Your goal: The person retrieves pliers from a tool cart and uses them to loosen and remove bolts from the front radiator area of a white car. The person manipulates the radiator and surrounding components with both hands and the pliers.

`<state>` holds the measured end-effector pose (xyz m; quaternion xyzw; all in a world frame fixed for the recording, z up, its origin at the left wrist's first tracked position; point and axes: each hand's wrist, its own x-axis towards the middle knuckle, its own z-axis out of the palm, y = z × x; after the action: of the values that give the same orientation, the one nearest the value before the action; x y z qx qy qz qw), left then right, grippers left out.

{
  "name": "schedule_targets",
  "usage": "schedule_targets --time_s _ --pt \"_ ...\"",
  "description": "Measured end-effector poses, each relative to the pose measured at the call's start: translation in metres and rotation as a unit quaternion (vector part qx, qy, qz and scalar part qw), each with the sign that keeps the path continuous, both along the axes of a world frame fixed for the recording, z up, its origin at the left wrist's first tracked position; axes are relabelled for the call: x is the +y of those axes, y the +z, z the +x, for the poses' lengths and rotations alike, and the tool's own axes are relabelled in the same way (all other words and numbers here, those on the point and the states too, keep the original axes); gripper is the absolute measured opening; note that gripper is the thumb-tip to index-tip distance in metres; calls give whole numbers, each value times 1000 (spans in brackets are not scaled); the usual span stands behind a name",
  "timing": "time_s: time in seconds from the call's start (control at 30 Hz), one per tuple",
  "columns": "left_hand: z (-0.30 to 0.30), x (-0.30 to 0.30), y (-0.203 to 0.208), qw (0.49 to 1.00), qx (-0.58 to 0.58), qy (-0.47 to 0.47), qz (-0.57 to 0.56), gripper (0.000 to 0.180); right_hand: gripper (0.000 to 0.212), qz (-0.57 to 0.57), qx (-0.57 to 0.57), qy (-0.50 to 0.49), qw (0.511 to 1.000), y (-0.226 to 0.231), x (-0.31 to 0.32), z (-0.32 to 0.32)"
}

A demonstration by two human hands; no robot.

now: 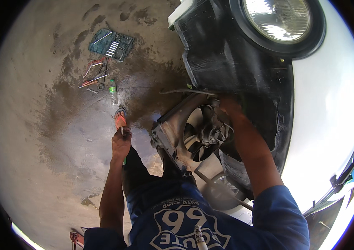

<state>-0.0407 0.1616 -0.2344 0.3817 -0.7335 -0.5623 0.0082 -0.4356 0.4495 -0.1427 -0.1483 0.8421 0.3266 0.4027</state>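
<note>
My left hand is closed around a slim tool with a pale shaft and a green end, probably a screwdriver. It is held above my sandalled foot, apart from the car. A radiator with its fan shroud stands tilted at the front of the vehicle, beside my legs. The dark fan shows inside the round opening. My right hand reaches to the radiator's upper corner, by the end of a thin hose. Its fingers are lost in shadow, so their grip is hidden.
A black front panel and round headlight rise on the right. On the wet floor lie an open teal tool case, several loose tools and a clear bottle with a green label.
</note>
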Motion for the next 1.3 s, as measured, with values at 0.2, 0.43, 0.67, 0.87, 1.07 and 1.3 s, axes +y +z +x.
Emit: schedule_targets --time_s 0.2,0.43,0.67,0.87,1.07,1.3 --pt "-45 8 2 998 28 -57 3 11 42 -77 37 -39 996 -25 50 -41" --pt "-70 26 16 993 7 -115 32 20 42 -13 7 0 1000 -31 39 -63" --pt "27 14 -31 997 15 2 81 26 42 12 -5 18 1000 -20 33 -62" --pt "91 -1 -41 982 -178 -32 62 34 42 20 -13 25 999 -22 41 -58" --pt "89 9 -47 963 -248 -30 100 38 42 21 -12 30 999 -20 39 -58" --pt "74 23 -42 970 -218 -47 95 47 42 28 -15 32 999 -15 42 -55"
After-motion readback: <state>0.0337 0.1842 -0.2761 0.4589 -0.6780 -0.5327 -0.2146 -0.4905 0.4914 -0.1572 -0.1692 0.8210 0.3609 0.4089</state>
